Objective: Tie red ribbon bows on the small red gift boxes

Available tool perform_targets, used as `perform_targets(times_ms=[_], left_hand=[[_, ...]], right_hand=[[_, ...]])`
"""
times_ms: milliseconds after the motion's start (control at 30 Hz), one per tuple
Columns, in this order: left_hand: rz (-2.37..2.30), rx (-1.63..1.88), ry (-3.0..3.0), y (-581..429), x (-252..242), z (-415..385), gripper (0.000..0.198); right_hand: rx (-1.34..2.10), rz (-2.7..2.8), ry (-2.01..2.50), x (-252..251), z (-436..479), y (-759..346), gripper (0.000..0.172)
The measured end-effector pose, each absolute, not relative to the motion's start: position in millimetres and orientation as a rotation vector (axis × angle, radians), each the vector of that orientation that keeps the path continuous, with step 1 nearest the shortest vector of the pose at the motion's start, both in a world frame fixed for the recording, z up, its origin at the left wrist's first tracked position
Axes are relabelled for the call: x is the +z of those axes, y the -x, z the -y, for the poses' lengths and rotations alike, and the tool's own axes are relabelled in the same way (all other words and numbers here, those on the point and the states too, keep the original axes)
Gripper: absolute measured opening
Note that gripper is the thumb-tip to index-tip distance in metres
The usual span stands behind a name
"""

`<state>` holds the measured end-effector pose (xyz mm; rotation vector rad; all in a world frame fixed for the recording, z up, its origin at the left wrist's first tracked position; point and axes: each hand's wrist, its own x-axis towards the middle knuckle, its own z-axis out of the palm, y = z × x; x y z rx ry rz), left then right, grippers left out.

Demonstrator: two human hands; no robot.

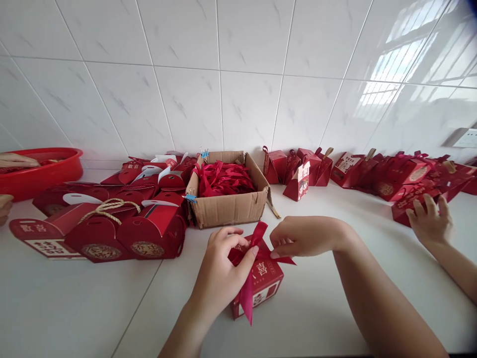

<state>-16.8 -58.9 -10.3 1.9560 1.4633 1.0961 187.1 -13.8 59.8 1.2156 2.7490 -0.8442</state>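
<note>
A small red gift box [274,272] with pale printed characters stands in front of me on the white counter. Across its top runs a crimson ribbon [246,293], one tail hanging down the front and another end sticking up. My left hand [227,261] is closed on the ribbon at the box's top left, thumb and fingers pinched together. At the right side of the box, my right hand [305,236] has its fingers curled in on the ribbon, with a short tail showing beneath them. Part of the ribbon's crossing is hidden by my fingers.
Behind the gift box is a cardboard box [227,211] of loose red ribbons. Finished-looking red boxes [100,238] crowd the left, and more [406,174] line the wall at right. A red basin [55,171] and another person's hand [18,160] are far left; a hand [432,221] touches boxes at right.
</note>
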Motion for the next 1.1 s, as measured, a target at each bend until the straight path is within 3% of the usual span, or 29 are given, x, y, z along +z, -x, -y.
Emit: perform_targets(times_ms=[167, 233, 333, 467, 633, 767, 967, 1100], left_hand=[[-1.484, 1.100, -1.963, 16.4, -10.7, 57.7, 0.019], [-1.491, 1.083, -1.968, 16.2, -10.6, 57.3, 0.020], [-1.513, 1.023, -1.977, 16.5, -10.4, 56.6, 0.021], [-1.524, 1.007, -1.990, 17.8, -10.9, 55.7, 0.020], [-1.526, 0.998, -2.003, 17.1, -11.6, 55.3, 0.021], [-1.472, 1.011, -1.977, 18.9, -9.0, 56.6, 0.020], [-1.414, 1.019, -1.750, 44.8, 3.9, 54.4, 0.028], [-1.319, 1.017, -1.849, 66.7, 10.5, 53.2, 0.012]], right_hand=[[-0.854, -2.731, -1.200, 55.1, 18.5, -200.2, 0.030], [-0.843, -2.716, -1.214, 53.9, 23.5, -232.4, 0.025], [-0.778, -2.704, -1.273, 47.3, 28.5, -308.8, 0.033], [-0.683, -2.721, -1.318, 20.9, 23.3, -391.3, 0.034], [-0.623, -2.798, -1.468, -5.0, 18.1, -414.7, 0.038], [-0.495, -2.949, -1.696, 14.7, 29.4, -387.5, 0.038], [-0.512, -3.024, -1.535, 72.2, 36.8, -241.5, 0.025], [-0.481, -3.173, -1.371, 76.5, 28.5, -180.4, 0.016]])
